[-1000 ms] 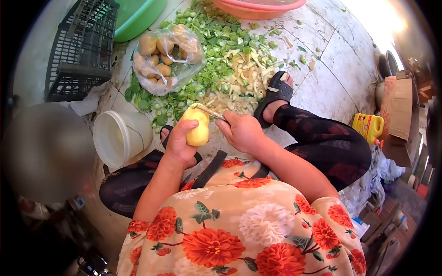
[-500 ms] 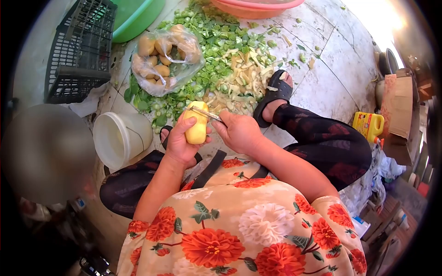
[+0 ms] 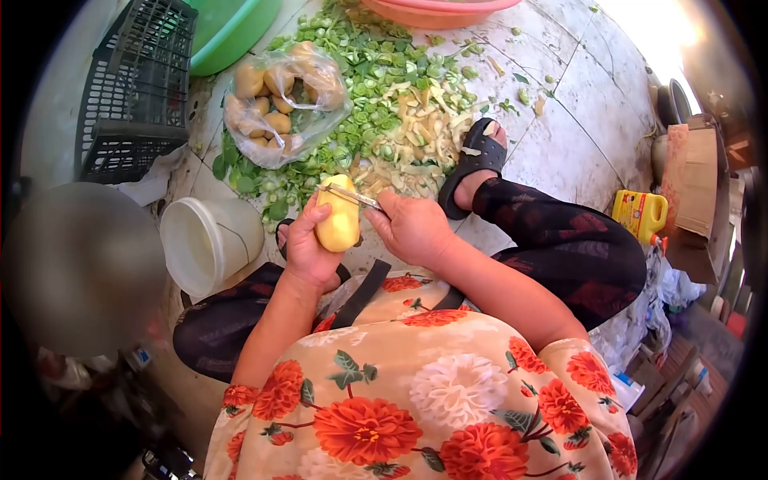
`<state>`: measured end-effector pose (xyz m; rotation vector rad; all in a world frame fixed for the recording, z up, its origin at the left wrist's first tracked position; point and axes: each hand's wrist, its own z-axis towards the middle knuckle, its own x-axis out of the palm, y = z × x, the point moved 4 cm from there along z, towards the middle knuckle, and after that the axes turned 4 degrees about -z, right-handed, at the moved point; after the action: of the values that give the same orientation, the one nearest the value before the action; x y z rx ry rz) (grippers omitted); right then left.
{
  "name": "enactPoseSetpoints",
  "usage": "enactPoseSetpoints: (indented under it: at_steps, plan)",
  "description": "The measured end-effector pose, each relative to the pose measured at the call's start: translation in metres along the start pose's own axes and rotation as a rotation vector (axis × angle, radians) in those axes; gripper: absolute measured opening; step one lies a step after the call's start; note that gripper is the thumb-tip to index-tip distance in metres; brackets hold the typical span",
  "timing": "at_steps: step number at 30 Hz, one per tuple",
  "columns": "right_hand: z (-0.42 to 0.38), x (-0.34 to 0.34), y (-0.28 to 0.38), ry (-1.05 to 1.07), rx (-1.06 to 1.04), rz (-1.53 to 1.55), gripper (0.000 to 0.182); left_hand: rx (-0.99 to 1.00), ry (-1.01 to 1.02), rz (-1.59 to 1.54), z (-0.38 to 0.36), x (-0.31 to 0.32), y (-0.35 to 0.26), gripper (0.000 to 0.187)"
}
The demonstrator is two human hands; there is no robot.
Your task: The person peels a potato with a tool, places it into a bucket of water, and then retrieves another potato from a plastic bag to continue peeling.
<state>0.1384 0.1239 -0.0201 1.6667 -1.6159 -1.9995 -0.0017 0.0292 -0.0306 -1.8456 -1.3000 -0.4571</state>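
A peeled yellow potato (image 3: 339, 220) stands roughly upright in my left hand (image 3: 308, 246), whose fingers wrap round its side and back. My right hand (image 3: 416, 228) is closed on the handle of a metal peeler (image 3: 352, 195). The peeler's blade lies across the upper part of the potato, touching it. Beyond my hands, a pile of pale potato peels (image 3: 424, 136) covers part of the floor, beside green vegetable trimmings (image 3: 368, 88). A clear plastic bag (image 3: 300, 120) of unpeeled potatoes (image 3: 278, 122) rests on the trimmings.
To the left are a white bucket (image 3: 212, 240) and a black plastic crate (image 3: 136, 96). A green basin (image 3: 232, 36) and a pink basin (image 3: 440, 10) stand at the back. On the right are a yellow jug (image 3: 640, 216) and cardboard (image 3: 694, 188).
The potato has turned slightly in my left hand, and fewer of that hand's fingers show on its right side. Both hands stay in nearly the same place, with the peeler still against the potato.
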Motion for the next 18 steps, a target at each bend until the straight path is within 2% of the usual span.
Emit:
enactPoseSetpoints:
  at_steps: [5,7,9,12,14,16,18]
  plan:
    - [-0.001,-0.003,0.005,0.050,-0.009,-0.083,0.030,0.041,0.058,0.099,0.003,0.000,0.001,0.060]
    - [-0.002,-0.002,0.006,0.072,-0.010,-0.093,0.031,-0.026,-0.093,0.262,0.000,-0.003,0.004,0.064]
    - [-0.002,0.001,0.005,0.093,-0.010,-0.098,0.031,-0.070,-0.086,0.254,0.000,-0.006,0.004,0.066]
    - [0.004,0.010,-0.028,0.059,0.074,-0.113,0.033,-0.115,-0.019,0.248,-0.008,0.000,0.006,0.067]
    - [0.009,0.023,-0.074,0.111,0.289,-0.099,0.035,-0.120,0.050,0.263,-0.006,0.006,0.003,0.065]
    - [0.012,0.007,-0.049,0.053,0.271,-0.069,0.036,-0.063,-0.010,0.241,-0.006,0.000,-0.002,0.071]
    - [0.010,-0.004,-0.025,0.004,0.173,-0.006,0.035,-0.050,-0.027,0.239,-0.003,-0.006,-0.001,0.069]
